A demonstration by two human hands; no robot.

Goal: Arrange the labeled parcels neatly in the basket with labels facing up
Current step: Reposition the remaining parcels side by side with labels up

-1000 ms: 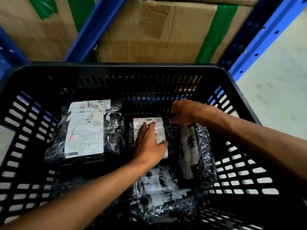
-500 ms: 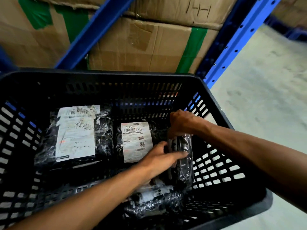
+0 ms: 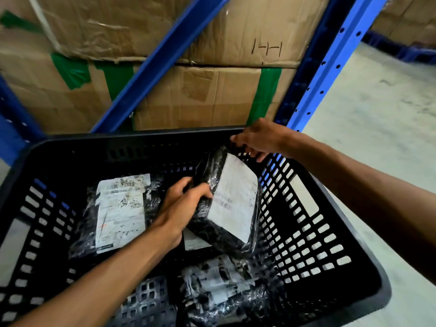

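Parcels: four black film-wrapped packs visible, all within the black basket [image 3: 330,208].
Change, held parcel [image 3: 226,204]: half a second ago it stood on edge against the right wall; it is now raised and tilted, white label turned up toward the camera.
Change, middle parcel [image 3: 195,241]: its label, fully exposed before, is now mostly covered by the held parcel and the left wrist; only a white corner shows.
Change, right hand [image 3: 259,140]: previously down on the parcel's far end; now up at the far right rim of the basket, off the parcel.
Left hand [image 3: 186,206]: fingers wrapped around the held parcel's left edge, thumb on the label side.
Right hand fingers: loosely curled and gripping nothing; whether they touch the rim cannot be told.
Left parcel [image 3: 118,213]: lies flat on the floor of the basket, label up, same place as before.
Near parcel [image 3: 224,286]: at the near edge, crumpled film over its label.
Surroundings: two stacked cardboard cartons [image 3: 203,97] behind a blue rack frame [image 3: 330,64].
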